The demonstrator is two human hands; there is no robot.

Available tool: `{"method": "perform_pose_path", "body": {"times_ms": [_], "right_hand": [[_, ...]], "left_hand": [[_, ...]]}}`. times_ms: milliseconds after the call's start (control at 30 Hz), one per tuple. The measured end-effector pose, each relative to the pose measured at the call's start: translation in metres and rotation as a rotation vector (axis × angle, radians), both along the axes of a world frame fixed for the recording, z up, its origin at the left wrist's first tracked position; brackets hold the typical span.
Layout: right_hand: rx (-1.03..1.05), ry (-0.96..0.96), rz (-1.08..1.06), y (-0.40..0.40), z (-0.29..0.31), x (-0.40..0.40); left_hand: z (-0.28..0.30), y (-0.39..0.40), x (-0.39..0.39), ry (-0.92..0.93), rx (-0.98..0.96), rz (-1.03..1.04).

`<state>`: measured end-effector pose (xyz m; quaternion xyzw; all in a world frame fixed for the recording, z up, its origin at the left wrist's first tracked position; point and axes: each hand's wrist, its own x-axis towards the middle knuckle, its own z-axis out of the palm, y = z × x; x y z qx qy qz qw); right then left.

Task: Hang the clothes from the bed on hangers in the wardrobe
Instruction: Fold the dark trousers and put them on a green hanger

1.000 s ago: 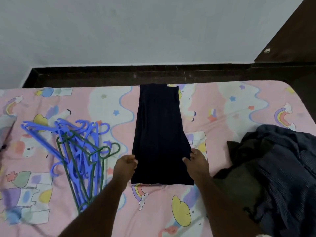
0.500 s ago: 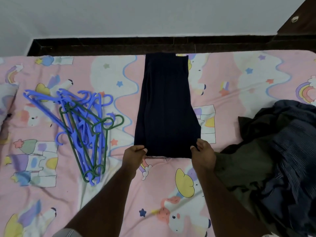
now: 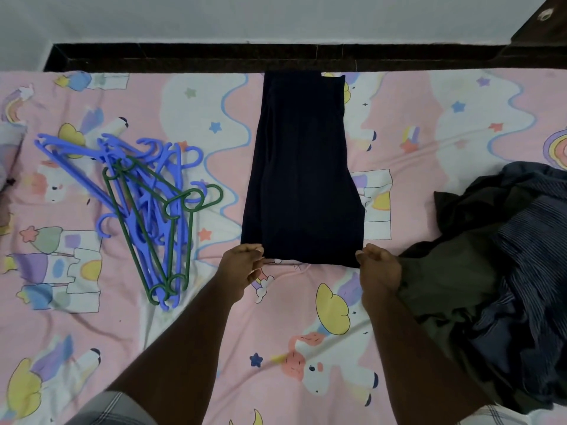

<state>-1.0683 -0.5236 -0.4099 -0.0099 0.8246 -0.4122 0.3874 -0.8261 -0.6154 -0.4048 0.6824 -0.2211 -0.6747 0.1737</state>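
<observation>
Each grip pinched a near corner of the dark folded garment (image 3: 302, 179), left hand (image 3: 242, 265) and right hand (image 3: 379, 266), on the pink cartoon-print bed (image 3: 306, 317) against a white wall (image 3: 245, 16).

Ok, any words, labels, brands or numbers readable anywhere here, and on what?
None readable.
Bedsheet: only cartoon pictures, no lettering.
Dark folded garment: no visible label.
Hangers: no markings that can be made out.
Clothes pile: no tags visible.
</observation>
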Motion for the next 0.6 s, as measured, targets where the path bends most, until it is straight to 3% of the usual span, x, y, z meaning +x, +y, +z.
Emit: {"method": "perform_pose_path", "body": {"times_ms": [167,333,533,600], "right_hand": [[-0.032,-0.039,-0.047,0.004,0.0,-0.008],[-0.016,-0.086,0.005,0.006,-0.011,-0.01],[-0.04,-0.083,-0.025,0.006,-0.01,-0.006],[-0.11,-0.203,-0.142,0.008,-0.005,-0.013]], "left_hand": [[0.007,-0.007,0.009,0.147,0.042,0.131],[0.004,-0.007,0.016,0.254,0.004,0.093],[0.01,-0.001,0.019,0.219,-0.062,0.044],[0.011,-0.002,0.026,0.228,-0.084,0.068]]}}
